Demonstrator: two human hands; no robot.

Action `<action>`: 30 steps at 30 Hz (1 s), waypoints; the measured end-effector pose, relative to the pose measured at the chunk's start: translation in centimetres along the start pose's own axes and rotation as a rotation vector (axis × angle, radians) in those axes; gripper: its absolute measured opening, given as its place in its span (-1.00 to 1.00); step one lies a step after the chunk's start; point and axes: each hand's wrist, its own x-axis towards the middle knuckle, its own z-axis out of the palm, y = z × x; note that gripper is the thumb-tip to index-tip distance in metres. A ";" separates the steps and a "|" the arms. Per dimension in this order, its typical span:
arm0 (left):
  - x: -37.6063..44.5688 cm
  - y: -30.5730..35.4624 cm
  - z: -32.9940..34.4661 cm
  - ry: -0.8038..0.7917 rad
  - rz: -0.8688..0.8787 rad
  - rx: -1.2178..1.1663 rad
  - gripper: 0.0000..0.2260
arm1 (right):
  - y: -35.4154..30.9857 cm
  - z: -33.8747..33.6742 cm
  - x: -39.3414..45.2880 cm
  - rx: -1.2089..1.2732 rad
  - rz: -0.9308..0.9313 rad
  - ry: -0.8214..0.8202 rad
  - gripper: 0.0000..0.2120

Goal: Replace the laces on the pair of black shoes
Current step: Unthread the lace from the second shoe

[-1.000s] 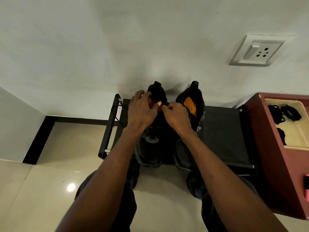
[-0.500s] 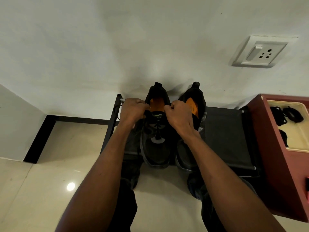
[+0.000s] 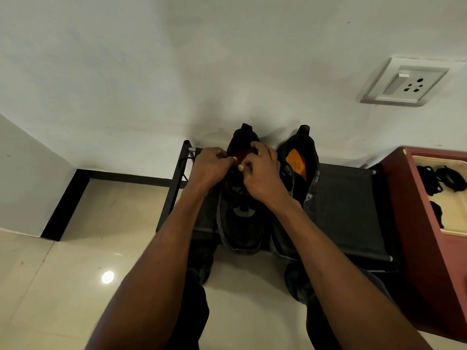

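Two black shoes stand side by side, toes toward the person, on a black fabric-topped rack (image 3: pixel 348 210) against the wall. The left hand (image 3: pixel 208 170) sits at the left edge of the left shoe (image 3: pixel 240 223), by its collar, fingers curled tight; they appear to pinch a black lace, though the lace itself is too dark to make out. The right hand (image 3: pixel 262 178) lies over the same shoe's throat, fingers curled inward toward the left hand's fingertips, the two sets nearly touching above the shoe's opening. The right shoe (image 3: pixel 300 157), orange insole showing, stands just beside the right hand's knuckles, untouched. Dark lace bundles (image 3: pixel 444 179) rest in a cream tray (image 3: pixel 454 233) well right of both hands.
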 end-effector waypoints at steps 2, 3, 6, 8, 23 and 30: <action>0.1 0.0 0.1 0.004 -0.004 0.003 -0.83 | 0.0 -0.2 -0.2 0.027 0.057 0.215 -0.89; 0.1 0.1 0.1 0.010 -0.009 0.000 -0.83 | -0.2 -0.3 -0.4 0.061 0.119 0.319 -0.89; 0.0 0.1 0.3 0.031 -0.008 0.010 -0.84 | -1.0 -0.4 -1.0 0.127 0.246 0.395 -0.86; -0.1 0.3 0.3 0.031 -0.003 0.022 -0.83 | -1.4 -0.4 -1.1 0.012 0.154 0.390 -0.76; -0.6 0.7 0.1 0.030 -0.033 -0.002 -0.86 | 0.7 -3.7 0.2 0.122 0.424 0.533 -0.81; -0.7 0.8 0.1 0.029 -0.020 0.014 -0.84 | -1.6 -1.6 -0.8 -0.308 -0.074 0.209 -0.51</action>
